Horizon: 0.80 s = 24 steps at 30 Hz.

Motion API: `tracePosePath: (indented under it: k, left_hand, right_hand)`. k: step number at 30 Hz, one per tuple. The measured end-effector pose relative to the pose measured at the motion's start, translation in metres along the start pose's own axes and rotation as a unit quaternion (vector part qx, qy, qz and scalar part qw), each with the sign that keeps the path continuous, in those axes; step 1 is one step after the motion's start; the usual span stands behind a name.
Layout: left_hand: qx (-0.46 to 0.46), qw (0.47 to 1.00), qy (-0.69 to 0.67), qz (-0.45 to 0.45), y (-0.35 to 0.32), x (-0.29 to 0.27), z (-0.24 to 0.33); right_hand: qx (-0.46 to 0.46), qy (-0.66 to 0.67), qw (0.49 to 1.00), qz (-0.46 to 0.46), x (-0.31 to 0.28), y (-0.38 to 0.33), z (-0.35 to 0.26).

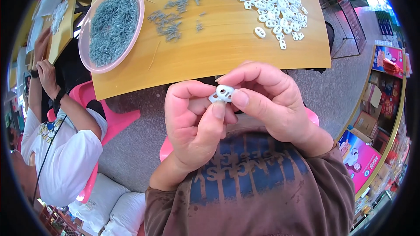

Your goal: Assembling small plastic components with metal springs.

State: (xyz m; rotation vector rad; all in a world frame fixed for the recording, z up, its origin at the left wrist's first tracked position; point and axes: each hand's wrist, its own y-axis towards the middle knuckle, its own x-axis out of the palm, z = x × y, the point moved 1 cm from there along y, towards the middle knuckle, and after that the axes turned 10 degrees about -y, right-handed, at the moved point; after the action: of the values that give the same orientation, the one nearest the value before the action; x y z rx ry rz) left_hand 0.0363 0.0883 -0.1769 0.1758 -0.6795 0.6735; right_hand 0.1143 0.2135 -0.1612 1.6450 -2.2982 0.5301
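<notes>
In front of my chest, just off the table's near edge, both hands meet at a small white plastic piece (224, 93) with holes through it. My left hand (192, 115) pinches its lower left side between thumb and fingers. My right hand (273, 98) grips its right side between thumb and forefinger. Whether it is one piece or two pressed together, I cannot make out. A spread pile of white oval two-hole plastic pieces (275, 10) lies on the table (223, 52). Left of it, small thin grey pieces (168, 26) lie scattered.
A pink bowl (141, 17) full of similar grey pieces stands at the table's left. Further left, a person in a white shirt (72, 157) works at another table, near a pink chair (118, 120). White sacks (109, 201) lie on the floor; boxes (365, 124) line the right.
</notes>
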Motion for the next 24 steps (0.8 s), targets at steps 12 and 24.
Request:
tracePosePath:
  k: [12,24]
  left_hand:
    - [0.013,0.998,0.044,-0.043,-0.005,-0.001,-0.002]
    - [0.066,0.984,0.147,-0.076,-0.007,-0.012,-0.002]
  right_hand:
    - [0.008,-0.025,1.000,0.004,-0.006,-0.003,0.002]
    - [0.023,-0.099,0.995,0.009,-0.004,-0.004,0.000]
